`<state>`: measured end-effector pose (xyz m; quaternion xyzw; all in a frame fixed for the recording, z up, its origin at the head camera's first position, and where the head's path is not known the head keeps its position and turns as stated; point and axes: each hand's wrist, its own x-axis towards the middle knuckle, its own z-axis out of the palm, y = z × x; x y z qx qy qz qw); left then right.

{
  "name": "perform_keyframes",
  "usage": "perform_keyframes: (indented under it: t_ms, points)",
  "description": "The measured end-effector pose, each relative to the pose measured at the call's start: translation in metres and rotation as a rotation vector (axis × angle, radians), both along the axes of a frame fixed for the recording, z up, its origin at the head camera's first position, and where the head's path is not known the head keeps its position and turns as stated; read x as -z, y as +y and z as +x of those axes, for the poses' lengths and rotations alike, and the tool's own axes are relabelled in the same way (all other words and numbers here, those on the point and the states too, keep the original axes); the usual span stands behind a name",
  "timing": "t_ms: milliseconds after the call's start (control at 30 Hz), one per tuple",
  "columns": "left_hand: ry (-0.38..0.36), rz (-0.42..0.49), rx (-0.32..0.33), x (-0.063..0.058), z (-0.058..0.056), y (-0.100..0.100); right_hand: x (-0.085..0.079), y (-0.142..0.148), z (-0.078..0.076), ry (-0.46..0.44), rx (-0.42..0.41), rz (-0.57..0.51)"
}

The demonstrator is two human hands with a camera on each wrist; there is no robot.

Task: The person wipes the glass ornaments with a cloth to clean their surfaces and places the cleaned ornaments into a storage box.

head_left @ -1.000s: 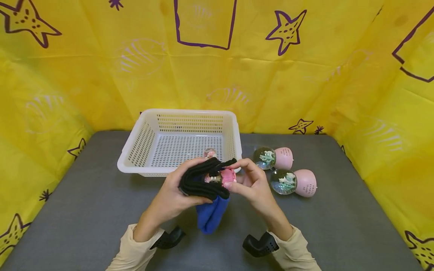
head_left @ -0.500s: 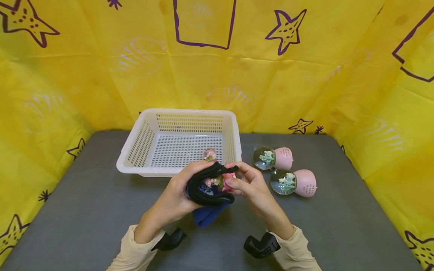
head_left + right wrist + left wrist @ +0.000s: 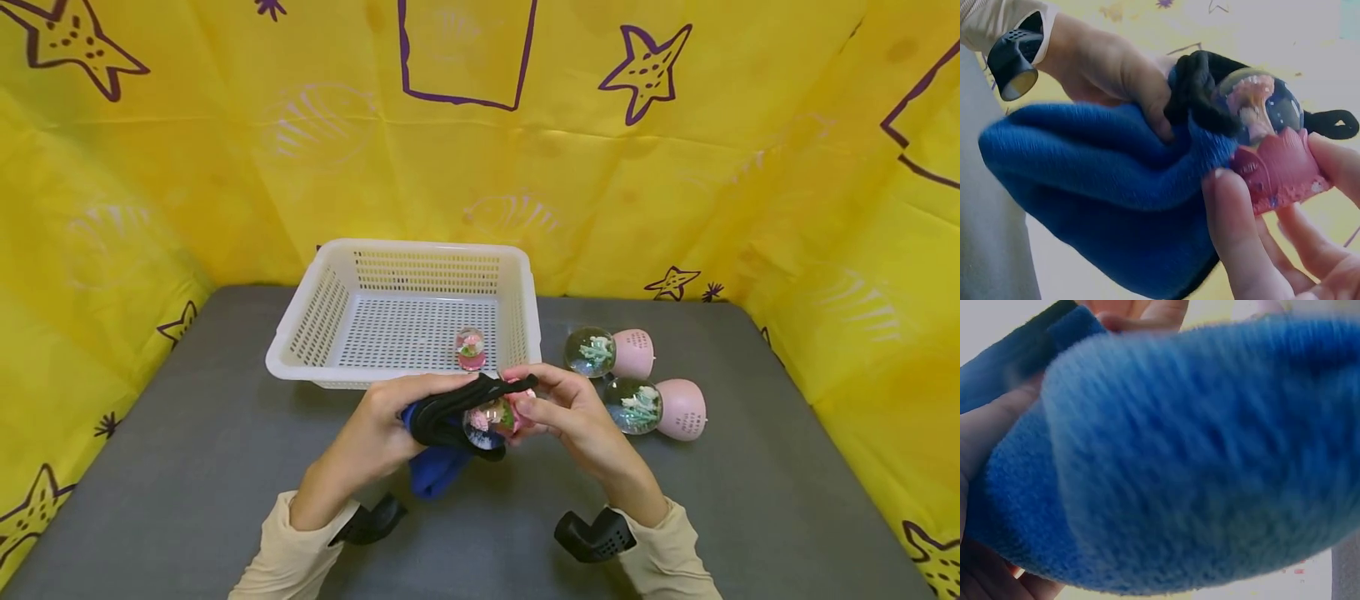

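In the head view, my left hand (image 3: 378,429) grips a blue fuzzy cloth pouch-like piece (image 3: 437,468) with a black edge (image 3: 438,421). My right hand (image 3: 573,417) pinches the pink base of a small snow globe (image 3: 489,418) at the opening. The right wrist view shows the globe's petal-shaped pink base (image 3: 1288,165) between thumb and fingers. Its clear dome (image 3: 1260,103), with a pink figure inside, lies against the black edge. Blue pile (image 3: 1210,456) fills most of the left wrist view, hiding much of that hand.
Behind the hands stands a white perforated basket (image 3: 405,246). One small pink-based snow globe (image 3: 470,348) is inside it, near the front right. Two larger globes with pale pink bases, a rear one (image 3: 632,354) and a front one (image 3: 681,409), lie sideways on the grey table (image 3: 187,467).
The globe's dome now shows more outside the black-edged opening. The cloth has tilted and shifted slightly left, uncovering the globe in the basket. The right hand keeps its pinch on the base.
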<state>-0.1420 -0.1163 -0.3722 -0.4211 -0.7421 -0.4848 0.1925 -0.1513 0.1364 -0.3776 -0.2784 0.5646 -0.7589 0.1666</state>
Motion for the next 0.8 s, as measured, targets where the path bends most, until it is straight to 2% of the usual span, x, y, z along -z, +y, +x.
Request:
perform_keyframes:
  t_ms: [167,233,300,400,533,700,800]
  points:
    - [-0.044,0.021,0.064,-0.002,0.000,-0.002,0.000,0.004,-0.002,0.053,-0.077,0.011]
    - [-0.087,0.039,0.085,-0.003,0.001,-0.002,-0.001,0.005,-0.002,0.071,-0.089,-0.006]
    - [-0.147,0.049,0.095,-0.003,0.002,-0.003,0.000,0.005,-0.002,0.078,-0.066,-0.035]
    - [-0.258,0.051,0.100,-0.004,0.004,-0.004,0.000,0.005,-0.002,0.082,0.012,-0.078]
    - [-0.341,0.034,0.061,-0.006,0.006,-0.001,0.001,0.000,-0.001,0.150,0.120,-0.094]
    - [-0.368,0.004,-0.065,-0.008,0.007,0.003,0.002,-0.009,0.003,0.292,0.283,-0.041]
    - [-0.354,0.009,-0.099,-0.008,0.007,0.005,0.003,-0.012,0.003,0.325,0.317,-0.076]
